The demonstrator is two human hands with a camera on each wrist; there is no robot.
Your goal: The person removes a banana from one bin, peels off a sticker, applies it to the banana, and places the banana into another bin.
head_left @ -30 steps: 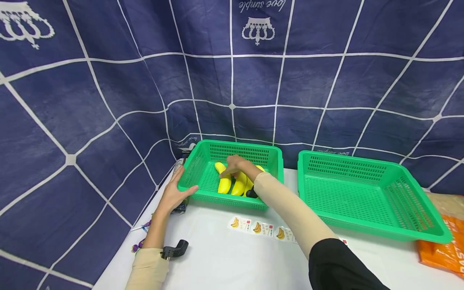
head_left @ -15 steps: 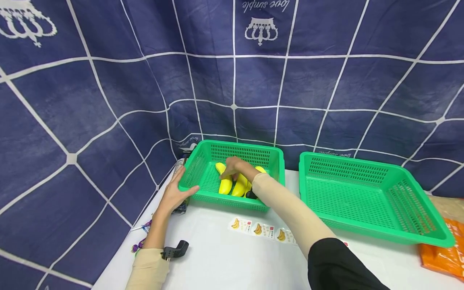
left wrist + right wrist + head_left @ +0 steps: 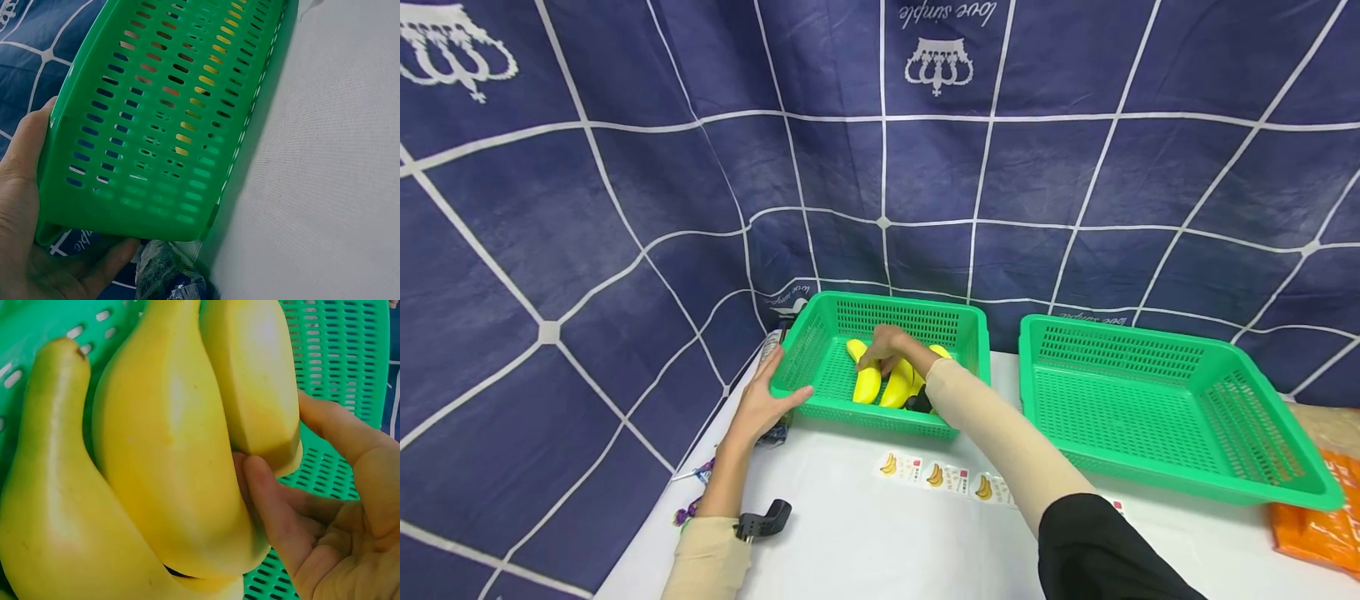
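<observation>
At the left front corner of the left green basket, my left hand grips the rim, its thumb along the front. The left wrist view shows that hand wrapped around the basket's corner. My right hand reaches down inside the basket among several yellow bananas. Its thumb and fingers lie on either side of the leftmost banana, pinching it near one end. The right wrist view has this banana close beside a larger one, with fingertips between the two. Another banana lies past these.
Right of this basket stands a second green basket with nothing in it. A strip of banana stickers lies on the white table. An orange bag is at the far right; a dark blue curtain hangs behind.
My right hand has closed slightly further around the leftmost banana and shifted a little. My left hand has kept its place on the basket.
</observation>
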